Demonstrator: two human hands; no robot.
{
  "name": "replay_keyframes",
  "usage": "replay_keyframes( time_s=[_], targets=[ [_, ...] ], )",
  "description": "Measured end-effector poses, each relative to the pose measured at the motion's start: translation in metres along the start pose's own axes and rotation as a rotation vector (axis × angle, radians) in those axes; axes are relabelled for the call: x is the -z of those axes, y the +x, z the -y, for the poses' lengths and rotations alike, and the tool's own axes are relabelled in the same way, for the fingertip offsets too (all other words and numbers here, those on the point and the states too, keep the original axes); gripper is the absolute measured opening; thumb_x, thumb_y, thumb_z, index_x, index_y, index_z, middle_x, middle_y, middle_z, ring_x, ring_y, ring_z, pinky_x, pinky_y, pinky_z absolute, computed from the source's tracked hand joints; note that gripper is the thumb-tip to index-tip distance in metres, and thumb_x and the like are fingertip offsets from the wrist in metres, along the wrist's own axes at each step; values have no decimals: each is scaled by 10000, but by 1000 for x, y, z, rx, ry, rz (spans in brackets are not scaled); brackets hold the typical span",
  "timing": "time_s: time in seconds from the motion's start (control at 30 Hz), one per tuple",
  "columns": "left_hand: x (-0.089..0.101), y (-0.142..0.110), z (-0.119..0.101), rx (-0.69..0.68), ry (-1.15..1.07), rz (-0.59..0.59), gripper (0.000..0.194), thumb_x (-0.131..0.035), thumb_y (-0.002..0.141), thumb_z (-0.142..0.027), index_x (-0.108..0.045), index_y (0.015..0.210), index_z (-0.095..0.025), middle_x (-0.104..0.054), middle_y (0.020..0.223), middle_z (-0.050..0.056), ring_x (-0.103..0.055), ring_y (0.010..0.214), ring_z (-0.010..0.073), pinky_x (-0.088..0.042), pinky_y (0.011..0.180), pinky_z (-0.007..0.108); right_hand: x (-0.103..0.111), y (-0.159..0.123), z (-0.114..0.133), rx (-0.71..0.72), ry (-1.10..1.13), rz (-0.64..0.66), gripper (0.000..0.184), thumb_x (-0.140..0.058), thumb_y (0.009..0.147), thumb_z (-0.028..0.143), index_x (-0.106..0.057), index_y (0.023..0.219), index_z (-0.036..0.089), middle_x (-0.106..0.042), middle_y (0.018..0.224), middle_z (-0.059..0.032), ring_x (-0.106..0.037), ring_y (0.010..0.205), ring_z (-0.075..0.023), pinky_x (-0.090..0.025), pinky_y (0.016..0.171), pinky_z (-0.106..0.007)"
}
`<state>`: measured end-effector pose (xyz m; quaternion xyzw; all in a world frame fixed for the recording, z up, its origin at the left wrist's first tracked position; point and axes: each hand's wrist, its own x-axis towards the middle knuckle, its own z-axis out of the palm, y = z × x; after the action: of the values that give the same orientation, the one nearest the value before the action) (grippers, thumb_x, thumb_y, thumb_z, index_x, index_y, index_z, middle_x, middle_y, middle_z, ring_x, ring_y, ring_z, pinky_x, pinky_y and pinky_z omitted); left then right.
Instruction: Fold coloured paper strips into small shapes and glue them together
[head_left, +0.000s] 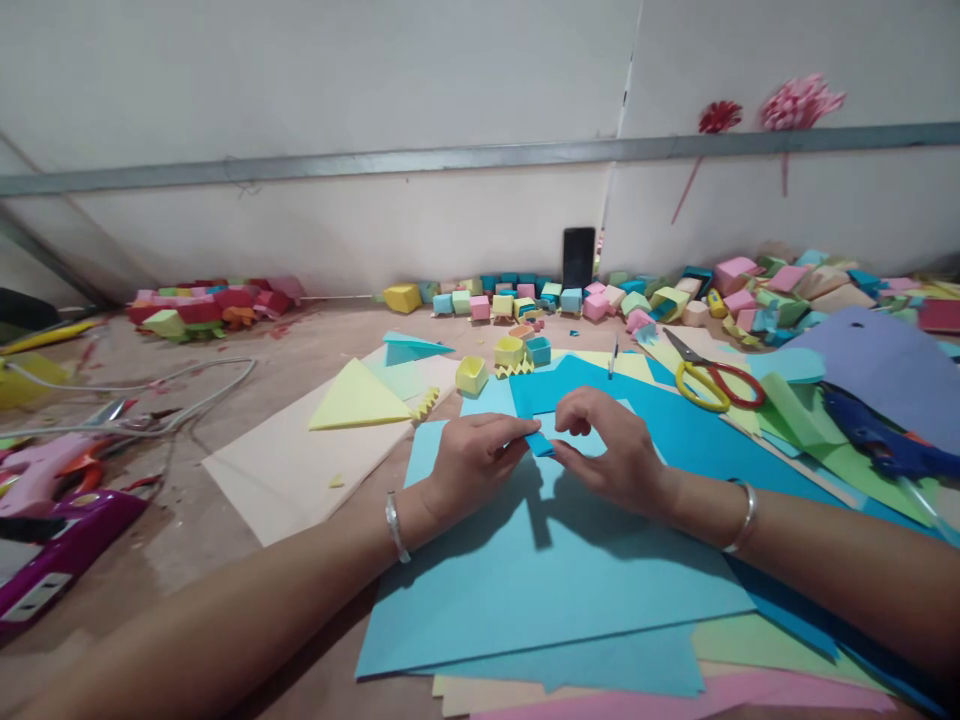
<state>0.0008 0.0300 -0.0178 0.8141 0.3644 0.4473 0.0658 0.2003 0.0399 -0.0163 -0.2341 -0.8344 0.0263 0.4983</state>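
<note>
My left hand (480, 448) pinches a small folded strip of blue paper (539, 443) between thumb and fingers. My right hand (611, 450) is just to the right; its thumb tip meets the strip's lower right end, while its curled index finger stays apart from the thumb. Both hands are over a stack of light blue paper sheets (555, 590), on which their shadows fall. Beyond them stand small open paper boxes, a yellow one (472, 375) and a blue one (538, 350). A zigzag-cut yellow strip (514, 369) lies beside them.
Scissors (716, 380) with yellow and red handles lie at right, near a blue glue gun (885, 430). Folded paper boxes line the wall around an upright phone (579, 257). At left are a purple power strip (67, 550), a pink glue gun (49, 470) and a white cable (187, 388).
</note>
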Motion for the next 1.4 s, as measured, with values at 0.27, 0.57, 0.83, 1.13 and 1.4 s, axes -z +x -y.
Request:
replay_keyframes(
  time_s=[0.27,0.57,0.83,1.13,1.4],
  targets=[
    [-2,1,-5,25,-52,26,239,-602,786,-86,-741,923,-225,-766,815,25,-696,714,153,-546,671,253,0,-1,-6,391,-193,18,129,-567,906,152,-653,994,193,-692,930,-63,-585,793,-160,-474,672,-301],
    [0,15,-16,733,-738,-56,587,-682,774,-234,-477,1316,-141,-678,685,-17,-650,642,135,-572,647,266,-3,1,-12,224,-67,121,187,-490,939,157,-673,936,198,-701,939,-68,-569,791,-155,-479,709,-304],
    [-4,17,-15,860,-729,-33,234,-752,726,-282,-651,881,-138,-644,687,-19,-616,599,101,-535,562,206,-5,-1,-17,61,78,289,187,-450,980,241,-613,919,174,-683,859,-67,-599,781,-148,-452,701,-264],
    [-3,16,-16,793,-654,19,195,-672,821,-328,-715,751,-151,-692,700,48,-654,652,141,-526,564,226,-7,-2,-19,-263,66,198,90,-600,885,259,-633,868,177,-656,700,-1,-530,583,-109,-391,558,-221],
    [0,16,-22,728,-614,60,231,-628,848,-355,-716,788,-151,-722,762,55,-686,699,159,-576,613,251,-5,-2,-18,-277,48,179,119,-593,885,236,-608,784,176,-640,688,1,-502,572,-103,-364,546,-220]
  ],
)
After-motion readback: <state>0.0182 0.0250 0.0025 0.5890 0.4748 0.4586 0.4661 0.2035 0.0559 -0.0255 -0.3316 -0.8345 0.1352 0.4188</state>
